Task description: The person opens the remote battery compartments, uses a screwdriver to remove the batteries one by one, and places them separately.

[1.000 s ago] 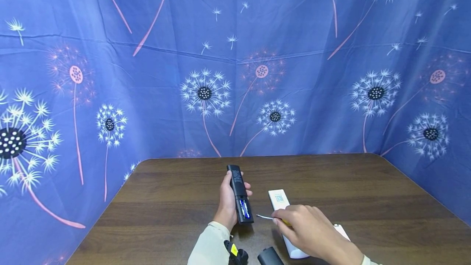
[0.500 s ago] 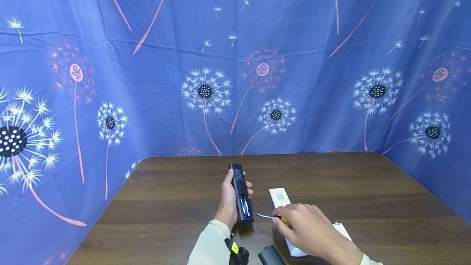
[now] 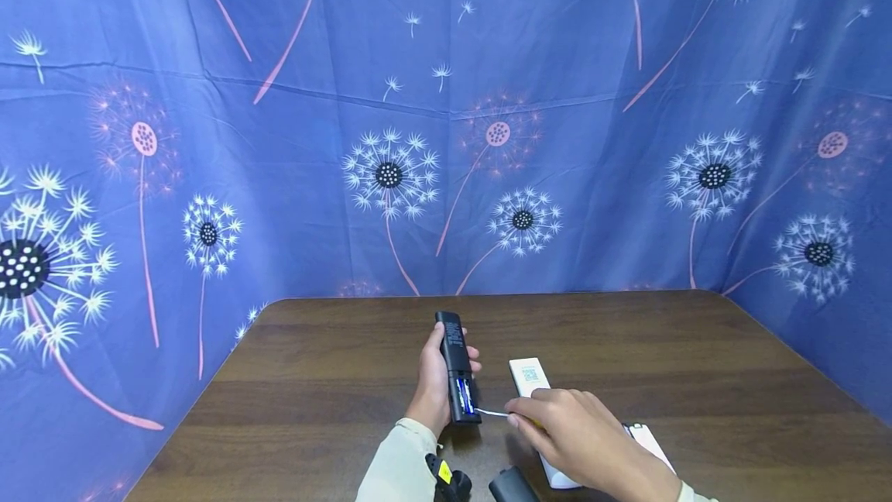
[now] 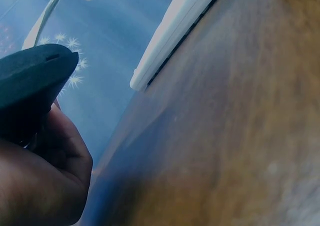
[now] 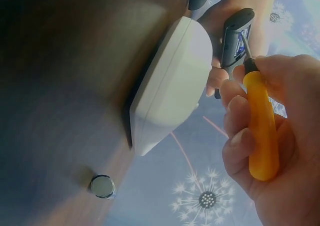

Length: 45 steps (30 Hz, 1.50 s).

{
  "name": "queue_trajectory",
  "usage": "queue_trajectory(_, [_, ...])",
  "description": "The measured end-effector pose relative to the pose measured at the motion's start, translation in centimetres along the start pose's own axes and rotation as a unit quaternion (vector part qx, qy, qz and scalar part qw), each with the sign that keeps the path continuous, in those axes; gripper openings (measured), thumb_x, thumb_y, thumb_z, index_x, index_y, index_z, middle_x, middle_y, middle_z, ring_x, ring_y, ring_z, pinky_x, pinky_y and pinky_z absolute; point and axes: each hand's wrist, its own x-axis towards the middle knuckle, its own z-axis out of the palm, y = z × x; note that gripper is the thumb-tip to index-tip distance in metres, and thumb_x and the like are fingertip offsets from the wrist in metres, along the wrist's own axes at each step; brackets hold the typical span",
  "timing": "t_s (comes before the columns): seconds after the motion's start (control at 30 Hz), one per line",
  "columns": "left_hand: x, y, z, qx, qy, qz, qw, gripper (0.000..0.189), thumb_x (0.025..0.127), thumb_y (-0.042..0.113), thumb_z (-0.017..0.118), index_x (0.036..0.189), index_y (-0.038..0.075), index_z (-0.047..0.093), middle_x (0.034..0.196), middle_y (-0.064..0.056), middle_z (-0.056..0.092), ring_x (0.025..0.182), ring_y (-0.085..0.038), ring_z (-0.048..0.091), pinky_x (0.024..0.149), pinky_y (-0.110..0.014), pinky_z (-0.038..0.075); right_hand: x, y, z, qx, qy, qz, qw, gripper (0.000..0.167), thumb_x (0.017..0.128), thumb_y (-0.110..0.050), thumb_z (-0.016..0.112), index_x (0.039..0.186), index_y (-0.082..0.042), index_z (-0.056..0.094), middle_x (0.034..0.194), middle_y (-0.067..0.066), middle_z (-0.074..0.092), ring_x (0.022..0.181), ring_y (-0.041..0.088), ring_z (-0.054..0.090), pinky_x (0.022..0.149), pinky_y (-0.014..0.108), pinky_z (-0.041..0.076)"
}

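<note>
A black remote control [image 3: 454, 351] lies in my left hand [image 3: 433, 378], its back up and its battery compartment uncovered. Blue batteries [image 3: 464, 395] sit inside. My right hand [image 3: 578, 440] grips a yellow-handled pry tool [image 5: 262, 126] with a thin, curved metal shaft [image 3: 493, 412]. The tip reaches into the compartment at the near end of the batteries. In the left wrist view, the remote's end [image 4: 37, 75] hides the tip, and the left thumb and fingers wrap its sides. Partly under my right hand lies a long white device [image 3: 530, 378] with a QR code.
A second white item [image 3: 651, 444] lies right of my right hand, partly covered by it. A dark grey piece [image 3: 512, 484] is cut off by the bottom edge. A small round metallic object [image 5: 103, 186] is on the wooden table [image 3: 334, 378]. A blue dandelion-print cloth [image 3: 293, 177] hangs behind.
My right hand has moved slightly left, bringing the pry tool's tip from beside the remote control into its battery compartment. The left hand with the remote has barely shifted.
</note>
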Motion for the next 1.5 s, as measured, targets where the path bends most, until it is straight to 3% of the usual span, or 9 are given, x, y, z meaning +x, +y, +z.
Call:
queue_trajectory(0.2, [0.24,-0.13,-0.02,-0.008,-0.004,0.002,1.0,0.067,0.104,0.059,0.031,0.138,0.003,0.048,0.09,-0.008,0.067,0.069,-0.015,0.065,0.067,-0.031,0.046,0.03,-0.03,0.0,0.02,-0.015,0.009,0.9997,0.023,0.104,-0.033,0.057,0.107,-0.021,0.076,0.074,-0.023,0.051,0.055,-0.006,0.041,0.049,0.019,0.037])
queue_trajectory(0.6, [0.26,-0.17,0.11,-0.011,-0.011,-0.005,0.9999,0.067,0.103,0.059,0.033,0.138,0.004,0.048,0.087,-0.006,0.067,0.066,-0.013,0.064,0.063,-0.03,0.046,-0.04,-0.04,0.07,-0.008,0.023,-0.018,0.9995,0.016,0.1,-0.028,0.064,0.106,-0.021,0.077,0.075,-0.021,0.049,0.056,-0.007,0.039,0.049,0.018,0.037])
queue_trajectory(1.03, [0.35,-0.2,0.04,-0.004,-0.013,-0.007,0.9999,0.067,0.103,0.06,0.033,0.138,0.005,0.048,0.086,-0.005,0.067,0.066,-0.014,0.064,0.065,-0.03,0.047,-0.09,-0.23,-0.2,-0.01,0.007,0.005,0.9999,0.016,0.1,-0.026,0.065,0.109,-0.021,0.077,0.075,-0.02,0.047,0.058,-0.004,0.039,0.051,0.019,0.037])
queue_trajectory(1.5, [0.5,-0.14,0.09,0.001,-0.013,-0.006,0.9999,0.067,0.103,0.058,0.032,0.138,0.003,0.048,0.09,-0.009,0.067,0.064,-0.014,0.065,0.065,-0.03,0.048,0.02,-0.12,0.04,-0.018,0.035,-0.014,0.9991,0.013,0.098,-0.025,0.068,0.106,-0.021,0.078,0.074,-0.02,0.046,0.057,-0.005,0.037,0.049,0.017,0.035])
